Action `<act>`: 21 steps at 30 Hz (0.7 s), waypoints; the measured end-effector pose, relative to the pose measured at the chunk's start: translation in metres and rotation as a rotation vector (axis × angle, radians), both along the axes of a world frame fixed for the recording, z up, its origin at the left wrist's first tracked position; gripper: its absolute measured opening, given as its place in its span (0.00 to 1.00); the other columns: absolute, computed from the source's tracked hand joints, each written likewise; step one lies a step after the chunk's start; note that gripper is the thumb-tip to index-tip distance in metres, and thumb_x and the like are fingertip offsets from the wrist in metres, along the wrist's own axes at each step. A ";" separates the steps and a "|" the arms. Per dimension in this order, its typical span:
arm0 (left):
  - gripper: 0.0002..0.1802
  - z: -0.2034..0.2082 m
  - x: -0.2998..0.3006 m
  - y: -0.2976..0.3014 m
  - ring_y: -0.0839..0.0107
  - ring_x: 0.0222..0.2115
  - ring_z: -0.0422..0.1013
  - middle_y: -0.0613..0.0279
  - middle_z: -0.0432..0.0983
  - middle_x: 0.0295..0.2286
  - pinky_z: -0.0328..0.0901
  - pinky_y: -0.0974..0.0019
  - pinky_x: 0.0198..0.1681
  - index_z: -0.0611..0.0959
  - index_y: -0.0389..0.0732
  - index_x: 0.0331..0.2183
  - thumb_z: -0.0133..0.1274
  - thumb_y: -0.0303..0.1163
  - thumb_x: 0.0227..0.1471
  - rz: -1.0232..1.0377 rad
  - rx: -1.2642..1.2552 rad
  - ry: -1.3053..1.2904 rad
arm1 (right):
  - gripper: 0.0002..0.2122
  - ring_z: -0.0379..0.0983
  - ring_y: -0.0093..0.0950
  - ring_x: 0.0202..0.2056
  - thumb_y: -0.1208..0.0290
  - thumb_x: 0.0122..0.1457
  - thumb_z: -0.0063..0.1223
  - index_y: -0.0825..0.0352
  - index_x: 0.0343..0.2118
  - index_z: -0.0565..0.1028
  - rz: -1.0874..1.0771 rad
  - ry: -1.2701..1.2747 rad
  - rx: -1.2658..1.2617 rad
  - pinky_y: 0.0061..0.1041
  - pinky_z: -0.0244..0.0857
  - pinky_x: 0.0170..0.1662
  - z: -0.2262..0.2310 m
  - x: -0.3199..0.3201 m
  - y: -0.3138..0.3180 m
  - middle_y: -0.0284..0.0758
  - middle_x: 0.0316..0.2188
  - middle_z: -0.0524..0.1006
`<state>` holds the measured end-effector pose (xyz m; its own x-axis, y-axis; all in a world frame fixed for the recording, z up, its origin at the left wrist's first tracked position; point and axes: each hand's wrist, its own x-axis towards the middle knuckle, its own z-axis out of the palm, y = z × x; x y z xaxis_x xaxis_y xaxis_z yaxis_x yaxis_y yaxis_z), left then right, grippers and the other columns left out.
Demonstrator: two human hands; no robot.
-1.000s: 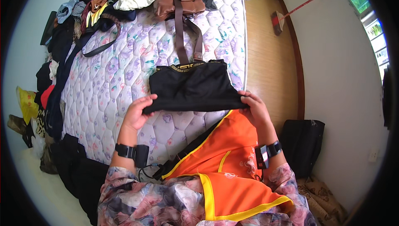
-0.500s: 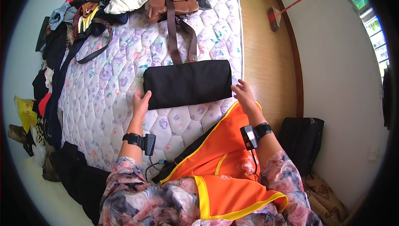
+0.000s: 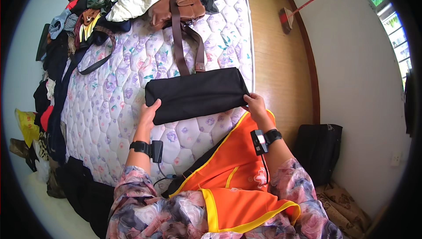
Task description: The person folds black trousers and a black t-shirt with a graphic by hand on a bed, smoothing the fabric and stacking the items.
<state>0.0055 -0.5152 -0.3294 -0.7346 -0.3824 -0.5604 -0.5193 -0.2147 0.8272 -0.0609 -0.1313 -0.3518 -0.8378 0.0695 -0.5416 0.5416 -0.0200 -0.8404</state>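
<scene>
Head view: I had left hand [image 3: 148,112] and right hand [image 3: 256,104], nearly closed, pinching opposite ends of the black garment [image 3: 198,94], near the right edge of the mattress [image 3: 101,120]. Probably mid-fold; next move called for even tension.

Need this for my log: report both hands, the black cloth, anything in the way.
Left hand, right hand gripping opposite ends. Folded black cloth over floral mattress. Brown strap at far edge; nothing on top.

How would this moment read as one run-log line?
left hand: holds folded black garment, left end | right hand: holds right end | garment: over floral mattress | beyond: brown bag, strap toward garment
</scene>
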 end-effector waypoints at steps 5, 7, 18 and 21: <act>0.24 -0.036 0.026 -0.003 0.70 0.33 0.71 0.62 0.73 0.36 0.67 0.67 0.36 0.73 0.35 0.44 0.59 0.33 0.44 -0.084 0.099 -0.039 | 0.07 0.70 0.25 0.31 0.72 0.55 0.48 0.71 0.32 0.70 -0.010 -0.136 -0.101 0.24 0.70 0.33 -0.047 0.016 0.035 0.32 0.28 0.71; 0.27 -0.021 0.026 -0.001 0.69 0.35 0.71 0.61 0.73 0.38 0.66 0.67 0.39 0.71 0.35 0.45 0.59 0.35 0.43 -0.067 0.153 -0.042 | 0.10 0.70 0.25 0.32 0.69 0.55 0.50 0.71 0.36 0.71 -0.082 -0.205 -0.232 0.24 0.69 0.33 -0.027 0.018 0.019 0.33 0.30 0.72; 0.31 -0.017 0.016 -0.007 0.63 0.41 0.68 0.52 0.69 0.41 0.65 0.64 0.45 0.66 0.29 0.46 0.56 0.22 0.37 -0.028 0.259 0.156 | 0.07 0.66 0.27 0.27 0.71 0.46 0.55 0.63 0.28 0.71 0.043 -0.318 -0.262 0.26 0.61 0.33 0.002 -0.018 -0.010 0.29 0.25 0.70; 0.28 0.023 0.028 0.005 0.65 0.39 0.71 0.56 0.72 0.40 0.67 0.63 0.44 0.69 0.35 0.47 0.54 0.19 0.39 0.007 0.280 0.202 | 0.09 0.71 0.33 0.35 0.74 0.48 0.48 0.69 0.33 0.71 0.132 -0.290 -0.480 0.35 0.67 0.43 0.004 -0.021 0.009 0.37 0.31 0.74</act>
